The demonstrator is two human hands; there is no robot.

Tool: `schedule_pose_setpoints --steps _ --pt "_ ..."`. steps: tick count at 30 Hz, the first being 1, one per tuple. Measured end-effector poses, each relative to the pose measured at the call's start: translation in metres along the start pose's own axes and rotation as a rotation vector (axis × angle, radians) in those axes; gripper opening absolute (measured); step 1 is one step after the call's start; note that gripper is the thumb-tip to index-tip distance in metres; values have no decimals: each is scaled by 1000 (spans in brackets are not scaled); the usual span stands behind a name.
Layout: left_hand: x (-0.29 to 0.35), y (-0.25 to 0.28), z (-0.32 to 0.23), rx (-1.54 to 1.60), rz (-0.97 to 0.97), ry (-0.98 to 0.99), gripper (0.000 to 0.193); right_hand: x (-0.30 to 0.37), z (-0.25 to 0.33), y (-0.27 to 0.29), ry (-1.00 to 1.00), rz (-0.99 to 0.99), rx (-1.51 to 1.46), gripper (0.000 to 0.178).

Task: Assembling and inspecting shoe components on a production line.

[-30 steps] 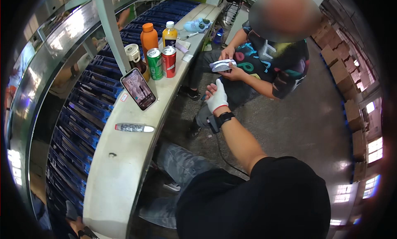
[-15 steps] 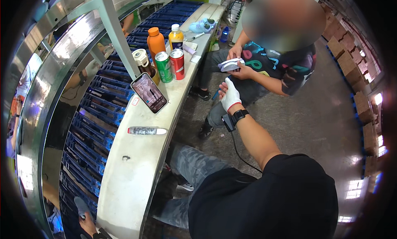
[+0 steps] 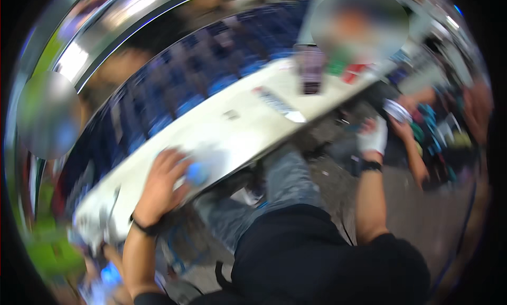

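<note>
The view is smeared by motion. My left hand [image 3: 163, 183], bare with a black band at the wrist, reaches over the white bench [image 3: 179, 141]. A blurred blue round thing [image 3: 197, 173], with a greyish shape around it, lies at its fingertips; I cannot tell whether the hand grips it. Out to the right, my right hand [image 3: 373, 135] wears a white glove that leaves some fingers bare. Those fingers are loosely curled, the thumb stands apart, and nothing shows in it. A black band and a device circle that wrist.
A marker-like white tube [image 3: 279, 104] lies on the bench, near a propped phone [image 3: 310, 70] and a red can [image 3: 354, 73]. Blue rollers [image 3: 179, 83] run along the bench's far side. A person at right holds a white-and-dark item [image 3: 397, 111]. My camouflage-clad legs [image 3: 293, 173] are below the bench.
The view has swung left, shifting the bench and its items rightward in the picture. My left hand, at the lower left edge with a grey object before, is now over the bench. My right hand stays raised.
</note>
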State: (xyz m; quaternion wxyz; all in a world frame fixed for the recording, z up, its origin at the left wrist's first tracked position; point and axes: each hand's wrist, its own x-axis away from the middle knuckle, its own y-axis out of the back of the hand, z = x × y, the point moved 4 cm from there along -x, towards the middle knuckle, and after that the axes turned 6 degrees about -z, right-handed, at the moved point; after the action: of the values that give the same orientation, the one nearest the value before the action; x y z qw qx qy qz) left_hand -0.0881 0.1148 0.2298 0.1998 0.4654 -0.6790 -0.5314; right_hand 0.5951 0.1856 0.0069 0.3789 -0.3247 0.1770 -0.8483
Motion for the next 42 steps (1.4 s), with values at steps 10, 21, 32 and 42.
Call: schedule_pose_setpoints --steps 10,21,32,42 --pt "-32 41 -198 778 -1085 -340 21 -81 5 10 -307 546 28 43" --pt "-25 38 -214 678 -894 -341 20 -43 -85 -64 83 -82 127 37" --pt "-41 25 -191 595 -669 -264 18 -4 -273 -76 -159 323 45 40" --pt "-41 -4 -165 524 -251 -330 28 32 -44 -12 15 221 -158 44"
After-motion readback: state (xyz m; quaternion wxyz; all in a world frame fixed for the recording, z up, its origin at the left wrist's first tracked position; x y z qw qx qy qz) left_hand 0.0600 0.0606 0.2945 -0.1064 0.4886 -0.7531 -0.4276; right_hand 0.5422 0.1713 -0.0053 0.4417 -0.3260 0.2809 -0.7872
